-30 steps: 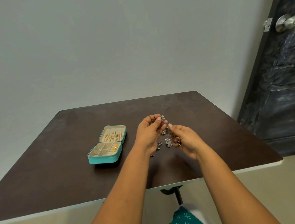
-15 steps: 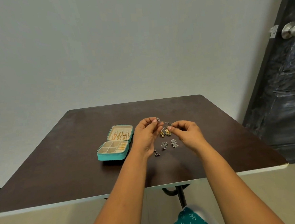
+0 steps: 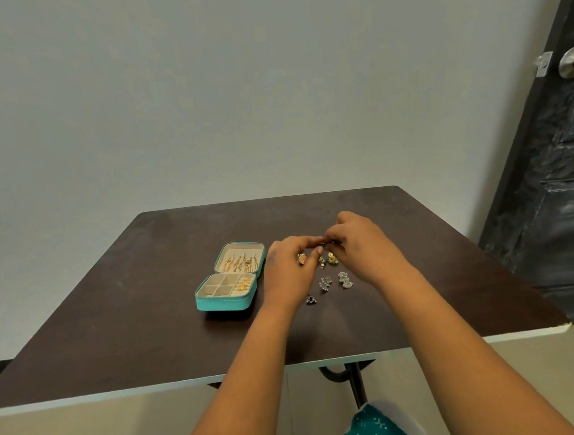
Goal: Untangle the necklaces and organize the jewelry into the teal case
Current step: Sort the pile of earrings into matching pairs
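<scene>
The teal case (image 3: 222,302) lies open on the dark table (image 3: 115,320), gold chains along its lid and gold pieces in one tray compartment. To its right, my left hand (image 3: 288,268) and my right hand (image 3: 363,245) meet fingertip to fingertip just above the table, both pinching one small piece of jewelry (image 3: 325,244) that the fingers mostly hide. Beneath them lie gold-and-green earrings (image 3: 330,258), two silver cluster earrings (image 3: 325,283) (image 3: 344,279) and a small dark earring (image 3: 311,299).
A dark door (image 3: 563,168) with a metal knob (image 3: 573,61) stands at the right, close to the table's right corner. A plain wall rises behind the table. The table's white front edge (image 3: 155,389) is nearest me, with its leg below.
Both hands have sunk lower toward the table while still pinching the small piece together, and my right hand now reaches over it. The camera view has shifted left.
</scene>
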